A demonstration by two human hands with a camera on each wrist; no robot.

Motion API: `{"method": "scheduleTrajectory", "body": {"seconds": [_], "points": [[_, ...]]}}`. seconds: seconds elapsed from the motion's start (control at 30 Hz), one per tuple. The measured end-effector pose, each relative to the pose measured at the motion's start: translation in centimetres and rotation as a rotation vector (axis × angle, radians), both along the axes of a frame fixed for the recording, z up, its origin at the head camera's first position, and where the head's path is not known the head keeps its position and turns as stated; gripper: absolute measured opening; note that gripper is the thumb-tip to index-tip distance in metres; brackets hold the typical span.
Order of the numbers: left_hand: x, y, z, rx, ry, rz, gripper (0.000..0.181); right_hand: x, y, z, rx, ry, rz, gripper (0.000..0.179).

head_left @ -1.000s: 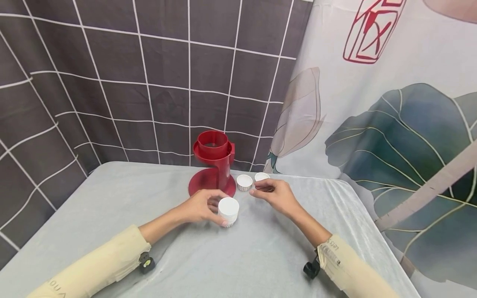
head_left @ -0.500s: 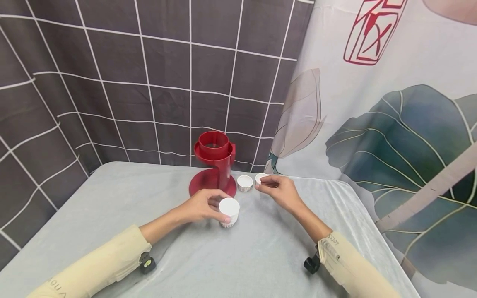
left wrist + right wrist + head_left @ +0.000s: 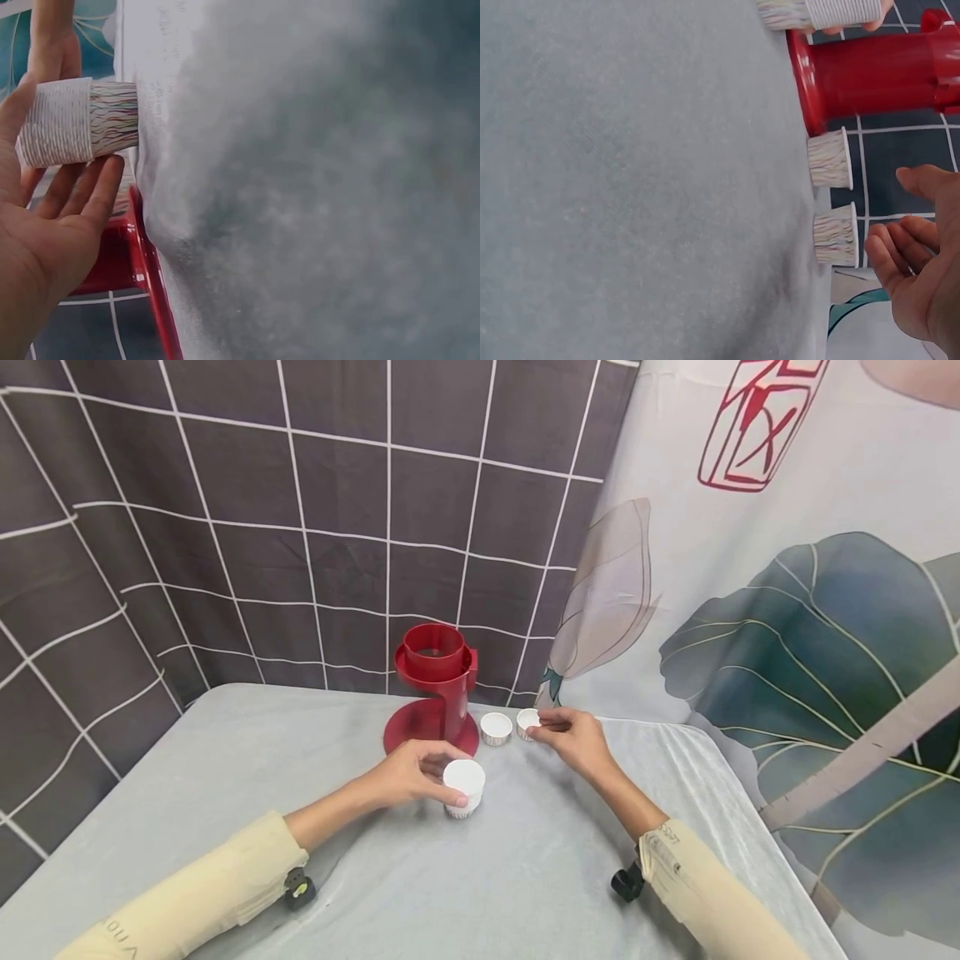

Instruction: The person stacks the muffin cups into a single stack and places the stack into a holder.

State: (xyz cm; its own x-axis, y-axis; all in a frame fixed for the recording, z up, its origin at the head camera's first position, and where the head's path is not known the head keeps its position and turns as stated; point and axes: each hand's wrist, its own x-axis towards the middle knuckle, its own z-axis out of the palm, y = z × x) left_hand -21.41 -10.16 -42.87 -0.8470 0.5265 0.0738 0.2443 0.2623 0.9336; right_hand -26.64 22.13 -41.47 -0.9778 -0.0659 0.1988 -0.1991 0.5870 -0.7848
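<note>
My left hand point(image 3: 411, 774) grips a stack of white paper baking cups point(image 3: 465, 787) between thumb and fingers. In the left wrist view the stacked cups point(image 3: 82, 121) show many closely packed rims and a pleated, coloured-line wall facing the cloth. My right hand point(image 3: 576, 742) hovers beside a single baking cup point(image 3: 527, 723) at the back, fingers loosely bent and holding nothing. The right wrist view shows a gap between its fingertips point(image 3: 877, 244) and the rim of that cup point(image 3: 836, 236). A second single baking cup point(image 3: 496, 730) stands just to the left of it.
A red plastic stand point(image 3: 442, 693) with a ring-shaped top and round base is at the back, left of the single cups. Grey cloth point(image 3: 480, 885) covers the table. A dark gridded curtain point(image 3: 337, 527) and a printed white curtain point(image 3: 660, 610) hang behind.
My right hand has shifted right and slightly back, uncovering more of the right single cup. My left hand stays at the stack. Both single cups stay where they were.
</note>
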Motion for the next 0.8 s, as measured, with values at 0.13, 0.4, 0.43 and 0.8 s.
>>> {"method": "scheduleTrajectory", "body": {"seconds": [0.13, 0.4, 0.43, 0.8], "points": [[0.1, 0.2, 0.0, 0.014, -0.015, 0.010, 0.053, -0.4, 0.2, -0.2, 0.012, 0.002, -0.036, 0.042], [-0.2, 0.3, -0.1, 0.021, -0.005, 0.012, 0.052, -1.0, 0.2, -0.5, 0.038, -0.013, -0.099, 0.059], [-0.2, 0.3, -0.1, 0.023, -0.003, 0.009, 0.052, -1.1, 0.2, -0.5, 0.035, -0.018, -0.104, 0.061], [-0.3, 0.1, -0.4, -0.001, 0.003, 0.022, 0.052, -6.0, 1.6, -5.7, 0.064, 0.013, -0.112, 0.077]]}}
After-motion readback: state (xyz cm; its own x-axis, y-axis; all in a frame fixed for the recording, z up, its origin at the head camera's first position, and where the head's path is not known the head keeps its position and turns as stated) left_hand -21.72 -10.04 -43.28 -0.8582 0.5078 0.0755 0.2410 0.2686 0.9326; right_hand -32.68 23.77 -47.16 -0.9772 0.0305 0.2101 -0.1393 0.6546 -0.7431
